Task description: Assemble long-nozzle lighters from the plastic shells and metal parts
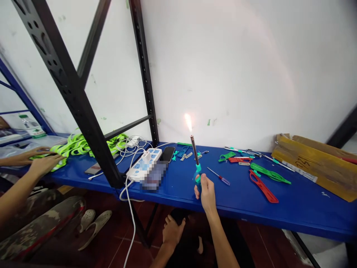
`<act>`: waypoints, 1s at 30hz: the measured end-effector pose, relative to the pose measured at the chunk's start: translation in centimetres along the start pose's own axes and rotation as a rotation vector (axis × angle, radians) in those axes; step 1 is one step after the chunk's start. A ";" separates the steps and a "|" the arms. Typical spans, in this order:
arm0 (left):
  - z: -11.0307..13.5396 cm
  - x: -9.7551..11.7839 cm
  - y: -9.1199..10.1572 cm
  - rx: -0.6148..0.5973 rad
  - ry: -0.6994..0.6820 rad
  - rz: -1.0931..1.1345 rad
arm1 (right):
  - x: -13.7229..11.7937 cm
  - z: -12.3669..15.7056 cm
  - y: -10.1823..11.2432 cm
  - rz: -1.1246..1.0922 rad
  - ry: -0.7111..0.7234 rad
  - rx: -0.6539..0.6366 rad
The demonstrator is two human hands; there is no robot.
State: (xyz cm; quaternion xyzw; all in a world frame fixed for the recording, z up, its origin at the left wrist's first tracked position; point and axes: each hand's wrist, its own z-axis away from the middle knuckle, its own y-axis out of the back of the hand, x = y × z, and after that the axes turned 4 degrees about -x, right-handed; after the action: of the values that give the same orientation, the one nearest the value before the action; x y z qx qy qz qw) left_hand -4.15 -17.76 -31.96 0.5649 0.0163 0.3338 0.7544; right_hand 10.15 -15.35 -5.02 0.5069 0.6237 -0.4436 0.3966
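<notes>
Black trousers [187,255] nearest, with the left hand [173,230] resting there, relaxed and open. Just beyond, over the near edge of the blue desk [178,182], the right hand [206,190], closed around the teal handle of a long lighter [195,150], held nearly upright, tip slanting left, with a lit flame [188,122] at its end. Near right of that hand, a screwdriver [225,181]; farther right, a red plastic piece [264,189] and, behind it, a green one [272,173]. To the left, a white power strip [136,169] beside a dark phone [169,153]. Far left, another person's hands [46,164] at neon-yellow straps [63,149]. Far right, a taped cardboard box [320,160] close to the white wall [223,74].
</notes>
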 end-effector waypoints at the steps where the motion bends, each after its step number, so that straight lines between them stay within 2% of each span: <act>1: 0.0 0.1 0.0 0.006 -0.001 0.005 | 0.0 0.0 0.0 0.001 0.002 -0.004; 11: -0.5 -0.3 -0.2 -0.020 -0.015 0.023 | 0.2 -0.1 0.0 0.024 0.002 -0.035; 16: -0.6 -0.6 -0.4 -0.012 -0.026 0.034 | 0.1 -0.2 -0.3 0.014 -0.006 0.034; 18: -0.7 -0.8 -0.4 -0.014 -0.032 0.033 | 0.0 -0.6 0.8 0.029 0.006 0.063; 19: -0.8 -1.0 -0.4 -0.016 -0.034 0.031 | -0.3 -0.9 2.1 0.059 0.013 0.089; 21: -0.7 -1.1 -0.4 -0.024 -0.044 0.024 | -1.6 -1.8 6.5 0.195 0.033 0.173; 23: -0.6 -1.1 -0.3 -0.037 -0.058 0.018 | -4.5 -2.8 13.4 0.384 0.097 0.312; 26: -0.2 -0.8 -0.4 -0.063 -0.082 0.012 | -11.8 -4.0 26.5 0.947 0.236 0.663; 28: -0.2 -0.7 -0.8 -0.069 -0.091 0.016 | -17.3 -4.7 34.6 1.305 0.163 0.862; 30: -0.3 -0.8 -1.4 -0.048 -0.088 0.029 | -22.0 -5.2 40.4 1.386 0.136 0.933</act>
State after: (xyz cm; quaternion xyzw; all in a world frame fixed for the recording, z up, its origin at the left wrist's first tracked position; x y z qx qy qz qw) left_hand -4.21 -18.10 -33.57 0.5609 -0.0329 0.3197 0.7629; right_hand 53.49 -12.78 11.17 0.9132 -0.0540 -0.2805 0.2907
